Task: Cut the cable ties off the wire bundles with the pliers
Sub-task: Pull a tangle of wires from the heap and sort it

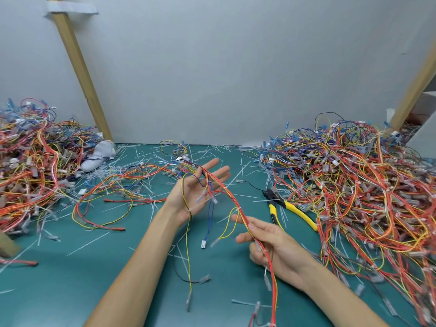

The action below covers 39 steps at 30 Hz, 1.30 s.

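A wire bundle (pixel 227 192) of red, orange and yellow wires stretches between my two hands above the green mat (pixel 94 274). My left hand (pixel 197 192) is palm up with straight fingers, and the bundle lies across them. My right hand (pixel 273 244) is lower and nearer, with its curled fingers holding the bundle's red strands. A small white cable tie (pixel 238 209) sits on the bundle between the hands. Loose yellow, blue and black wires hang down from it. The yellow-handled pliers (pixel 289 207) lie on the mat to the right of my hands, touched by neither.
Large tangled wire piles fill the left side (pixel 35 175) and the right side (pixel 368 199) of the mat. Another bundle (pixel 106 204) lies loose left of centre. Cut tie scraps (pixel 243 173) litter the mat. A white glove (pixel 99 154) and wooden posts (pixel 80 67) stand by the back wall.
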Each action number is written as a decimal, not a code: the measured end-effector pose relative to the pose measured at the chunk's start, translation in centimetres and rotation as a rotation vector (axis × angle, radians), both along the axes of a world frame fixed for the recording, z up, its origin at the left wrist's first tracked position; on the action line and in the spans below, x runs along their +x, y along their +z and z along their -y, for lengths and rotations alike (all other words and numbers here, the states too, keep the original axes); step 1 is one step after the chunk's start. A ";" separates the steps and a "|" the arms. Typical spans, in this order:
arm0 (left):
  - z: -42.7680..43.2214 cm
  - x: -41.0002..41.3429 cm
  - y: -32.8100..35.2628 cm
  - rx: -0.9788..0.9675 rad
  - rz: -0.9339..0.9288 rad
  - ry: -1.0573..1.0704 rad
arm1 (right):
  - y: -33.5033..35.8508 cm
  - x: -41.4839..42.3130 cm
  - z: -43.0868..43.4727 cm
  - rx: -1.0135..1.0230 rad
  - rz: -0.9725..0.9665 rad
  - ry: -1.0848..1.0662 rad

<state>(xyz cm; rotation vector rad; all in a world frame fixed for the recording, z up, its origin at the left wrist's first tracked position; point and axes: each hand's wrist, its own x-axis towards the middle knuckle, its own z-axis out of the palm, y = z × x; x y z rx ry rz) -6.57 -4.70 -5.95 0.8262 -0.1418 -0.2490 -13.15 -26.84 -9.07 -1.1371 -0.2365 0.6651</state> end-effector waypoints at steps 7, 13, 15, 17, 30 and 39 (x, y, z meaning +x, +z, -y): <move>-0.3 0.0 -0.3 0.271 0.111 0.031 | 0.0 0.1 -0.1 0.026 -0.027 -0.030; -0.3 -0.1 -0.7 0.362 0.099 0.085 | 0.1 0.0 0.0 0.043 -0.038 -0.024; -0.3 -0.1 -0.7 0.356 0.082 0.088 | 0.1 0.0 0.0 0.042 -0.037 -0.024; -0.3 -0.1 -0.7 0.347 0.073 0.094 | 0.1 0.0 0.0 0.042 -0.036 -0.024; -1.0 0.9 -1.7 0.341 -0.023 0.127 | 0.0 0.1 0.0 0.100 -0.090 -0.032; -1.4 1.2 -2.2 0.390 -0.012 0.136 | -0.1 0.2 0.0 0.109 -0.106 -0.044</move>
